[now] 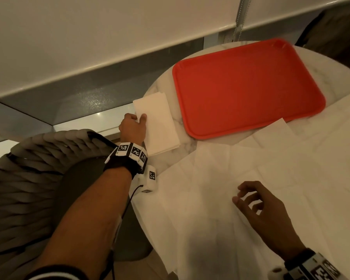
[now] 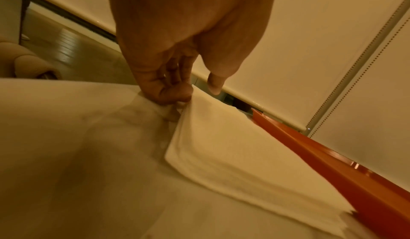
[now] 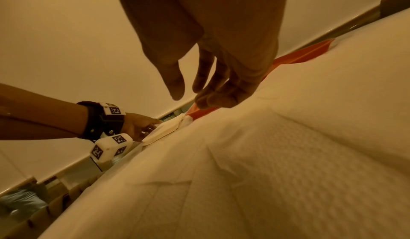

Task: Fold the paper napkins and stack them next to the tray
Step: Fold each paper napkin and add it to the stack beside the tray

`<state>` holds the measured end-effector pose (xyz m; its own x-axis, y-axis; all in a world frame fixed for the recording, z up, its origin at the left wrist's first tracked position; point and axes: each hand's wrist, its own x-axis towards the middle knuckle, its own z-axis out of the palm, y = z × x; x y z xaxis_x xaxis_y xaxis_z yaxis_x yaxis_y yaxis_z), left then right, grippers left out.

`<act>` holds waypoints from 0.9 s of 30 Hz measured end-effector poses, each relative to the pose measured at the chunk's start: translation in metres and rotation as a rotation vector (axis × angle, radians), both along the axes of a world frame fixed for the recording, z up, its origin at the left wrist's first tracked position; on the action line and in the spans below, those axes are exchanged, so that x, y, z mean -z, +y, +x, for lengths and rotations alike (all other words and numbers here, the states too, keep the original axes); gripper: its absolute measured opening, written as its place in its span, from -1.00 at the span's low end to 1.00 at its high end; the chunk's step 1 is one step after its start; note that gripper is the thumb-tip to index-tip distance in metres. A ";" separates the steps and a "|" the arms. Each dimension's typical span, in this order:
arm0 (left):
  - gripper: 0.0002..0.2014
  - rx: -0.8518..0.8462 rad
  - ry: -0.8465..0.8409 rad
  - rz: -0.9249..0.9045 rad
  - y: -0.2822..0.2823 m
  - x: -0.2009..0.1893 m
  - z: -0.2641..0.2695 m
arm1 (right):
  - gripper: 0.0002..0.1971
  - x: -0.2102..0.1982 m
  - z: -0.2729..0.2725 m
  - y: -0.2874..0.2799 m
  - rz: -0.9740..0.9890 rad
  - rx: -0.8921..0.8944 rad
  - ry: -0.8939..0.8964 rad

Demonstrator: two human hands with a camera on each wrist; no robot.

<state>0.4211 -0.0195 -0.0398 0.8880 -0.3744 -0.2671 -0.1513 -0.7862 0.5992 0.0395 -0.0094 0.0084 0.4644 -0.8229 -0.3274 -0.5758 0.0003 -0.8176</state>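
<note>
A folded white napkin stack [image 1: 160, 122] [image 2: 233, 151] lies on the marble table just left of the red tray [image 1: 249, 87] [image 2: 332, 158]. My left hand [image 1: 138, 119] [image 2: 177, 100] pinches the stack's left edge, thumb on top and fingers curled underneath. Several unfolded napkins [image 1: 206, 178] [image 3: 266, 163] overlap across the near side of the table. Over them hovers my right hand [image 1: 242, 195] [image 3: 195, 95], fingers loosely bent and holding nothing. The right wrist view also shows the left hand [image 3: 142, 125] at the folded napkin [image 3: 164, 128] and the tray [image 3: 306, 55] beyond.
The round table's [image 1: 164, 81] left edge is right by the folded stack, which overhangs it slightly. A woven grey chair [image 1: 28, 162] stands left of the table. A white roller blind with a bead chain [image 1: 238, 21] hangs behind. One napkin corner [image 1: 279, 126] overlaps the tray's near rim.
</note>
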 end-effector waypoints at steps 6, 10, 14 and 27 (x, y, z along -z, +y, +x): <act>-0.58 -0.054 -0.011 -0.013 0.006 -0.016 -0.013 | -0.73 0.012 -0.021 0.009 -0.134 -0.174 0.154; -0.65 0.036 0.006 -0.130 0.047 -0.042 -0.040 | -0.59 0.027 -0.019 0.026 -0.366 -0.550 0.299; -0.80 0.179 0.037 -0.147 0.105 -0.064 -0.106 | -0.65 0.040 -0.015 0.034 -0.552 -0.680 0.316; -0.66 0.371 -0.114 0.215 0.126 -0.029 -0.241 | -0.72 0.047 -0.042 0.006 -0.582 -0.562 0.186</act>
<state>0.1806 0.1063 -0.0111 0.7325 -0.6196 -0.2822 -0.5018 -0.7714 0.3913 -0.0023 -0.0034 -0.0382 0.8374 -0.5456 -0.0333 -0.4897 -0.7216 -0.4895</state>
